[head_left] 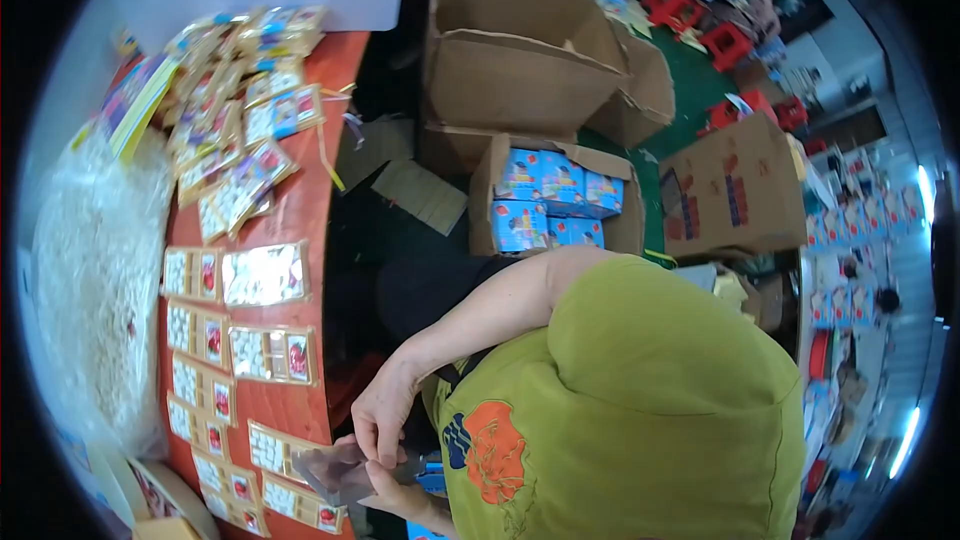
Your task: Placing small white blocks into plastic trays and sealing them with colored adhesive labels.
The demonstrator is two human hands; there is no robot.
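My right hand (385, 415) reaches in from the upper side, its fingers pinched on the edge of a clear greyish plastic bag (345, 475). My left hand (398, 500), lower in the picture, grips the same bag with its thumb and fingers. The bag hangs at the edge of the red table (345, 55), over the ends of two flat packs. One such pack (272, 355) lies nearby, a tan tray with rows of white round pieces and a red picture card. More packs (195, 330) stand in a column along the table.
A heap of packs (240, 110) covers the table's far end. A large clear bag of white pieces (100, 280) lies along the left. Beyond the table stand an open carton of blue boxes (545, 190), a big open carton (520, 70) and red stools (675, 10).
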